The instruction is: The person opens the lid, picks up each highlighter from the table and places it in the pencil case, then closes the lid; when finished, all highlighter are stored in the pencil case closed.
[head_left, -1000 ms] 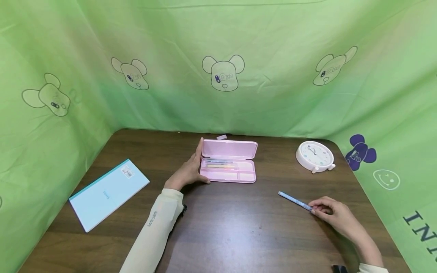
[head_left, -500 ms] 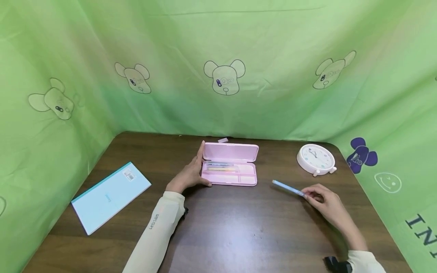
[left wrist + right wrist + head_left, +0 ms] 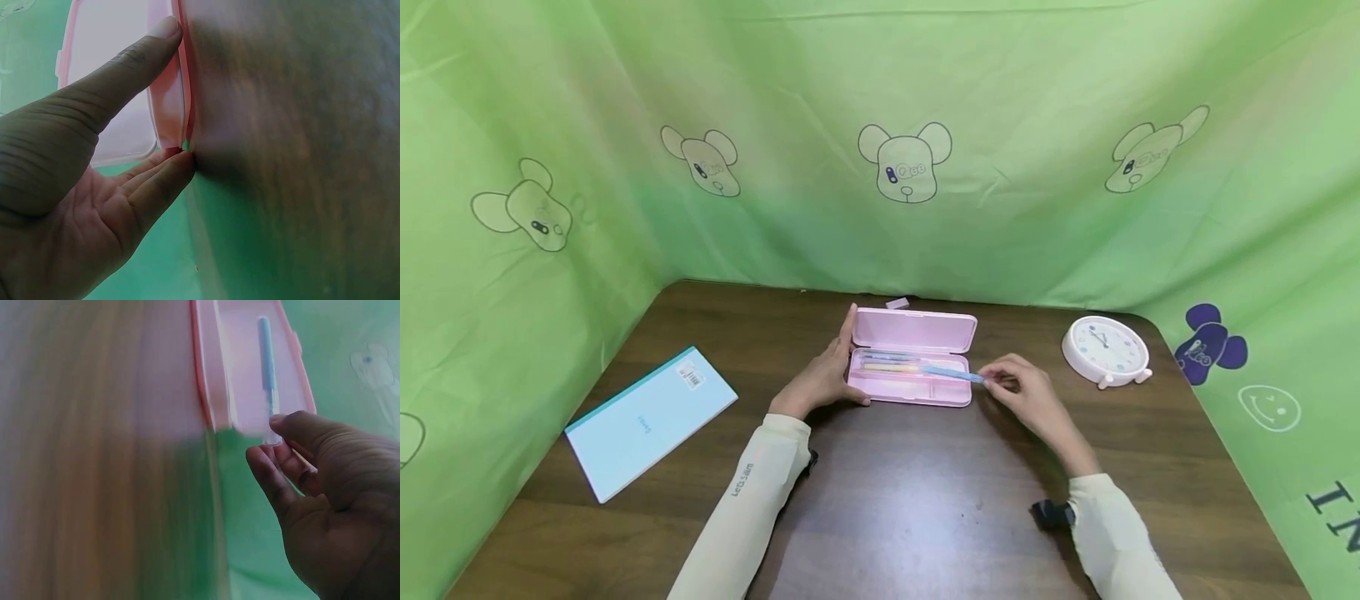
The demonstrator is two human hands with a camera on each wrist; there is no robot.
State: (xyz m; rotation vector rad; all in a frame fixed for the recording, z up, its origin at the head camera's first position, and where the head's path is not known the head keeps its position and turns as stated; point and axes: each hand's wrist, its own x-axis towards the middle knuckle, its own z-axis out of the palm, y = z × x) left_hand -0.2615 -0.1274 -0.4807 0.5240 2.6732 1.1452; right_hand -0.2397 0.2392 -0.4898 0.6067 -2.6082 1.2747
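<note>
A pink pencil case lies at the back middle of the table, its lid tipped back. Several pens sit in its long rear compartment. My left hand holds the left end of the case, thumb at the front edge and the other fingers round the side, as the left wrist view also shows. Between thumb and fingertips my right hand pinches one end of a light blue pen. That pen reaches over the right part of the case, pointing left; whether it touches the tray I cannot tell.
A white round clock lies face up at the back right. To the left is a light blue notebook. Behind the case lies a small pink block, possibly an eraser. A green curtain encloses the brown table.
My right hand has lifted the blue pen off the table and carried it left and back to the case. My left hand has stayed at the case's left end.
</note>
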